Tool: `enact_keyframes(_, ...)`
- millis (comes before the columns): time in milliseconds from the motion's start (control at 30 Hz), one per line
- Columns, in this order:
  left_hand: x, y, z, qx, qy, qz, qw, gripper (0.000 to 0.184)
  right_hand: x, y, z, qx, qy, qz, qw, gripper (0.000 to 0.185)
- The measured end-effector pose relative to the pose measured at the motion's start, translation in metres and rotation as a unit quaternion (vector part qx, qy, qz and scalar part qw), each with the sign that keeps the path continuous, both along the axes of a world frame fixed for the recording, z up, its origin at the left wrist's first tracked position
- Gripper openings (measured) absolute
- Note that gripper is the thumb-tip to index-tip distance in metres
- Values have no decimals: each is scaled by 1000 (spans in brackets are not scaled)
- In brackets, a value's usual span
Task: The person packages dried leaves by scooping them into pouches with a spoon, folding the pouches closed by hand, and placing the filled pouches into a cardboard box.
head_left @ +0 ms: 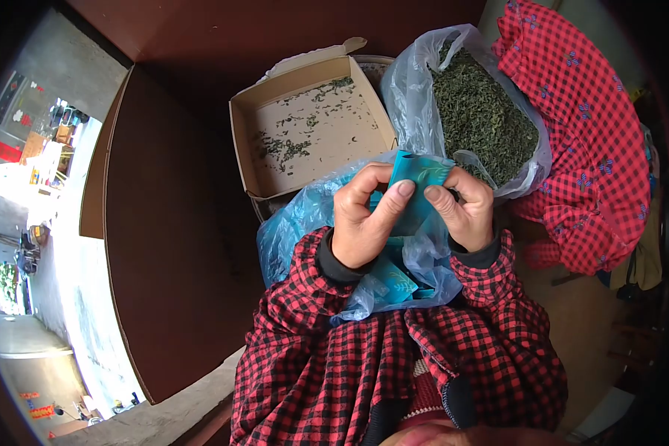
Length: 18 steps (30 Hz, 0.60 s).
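Between my two hands is a small teal packet (421, 172) with a pale leaf print. My left hand (368, 212) pinches its left side, thumb pressed on the front. On its right side my right hand (462, 207) grips it the same way, the fingers partly hidden behind. Below my hands, a clear plastic bag (297, 241) lies on my lap with several more teal packets (391, 281) in it. Just beyond my hands stands a shallow cardboard box (312, 137) with scattered dried leaves on its bottom.
A large clear plastic bag (411, 97) full of dried green leaves (483, 119) stands at the back right. Red-and-black checked cloth (587, 141) hangs beside it. A tall dark brown panel (178, 223) rises on the left, with a bright doorway area beyond it.
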State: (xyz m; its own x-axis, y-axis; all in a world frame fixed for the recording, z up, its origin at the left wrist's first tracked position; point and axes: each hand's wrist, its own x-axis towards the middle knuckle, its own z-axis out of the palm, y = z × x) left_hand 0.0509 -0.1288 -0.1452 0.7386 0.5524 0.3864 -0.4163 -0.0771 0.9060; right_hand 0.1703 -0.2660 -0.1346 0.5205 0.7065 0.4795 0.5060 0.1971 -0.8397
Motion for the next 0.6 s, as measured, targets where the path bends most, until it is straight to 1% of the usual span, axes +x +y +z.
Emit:
enact_keyframes(67,1,-1,-2,21,9,-4,1000,14,0,-2,1,1,-5,-11,1000,21)
enact_keyframes(167,-1,-6,-3,74,-32,58,995,12,0,-3,-1,-37,13,12,999,21)
enact_keyframes(200,-1,-5,-4,74,-32,58,995,12,0,-2,-2,-37,13,12,999,21)
enact_keyframes(300,-1,-4,-7,57,-109,90,988,12,-6,3,-7,-13,-35,3,999,22)
enact_keyframes(333,-1,-4,-6,57,-109,89,988,12,-8,4,-8,-13,-35,2,999,22)
enact_keyframes(433,-4,-1,-2,-1,-130,119,984,12,-14,6,-14,-26,-97,20,995,23)
enact_keyframes(600,-6,0,1,-13,-125,125,984,12,-15,3,-18,-56,-117,43,991,18)
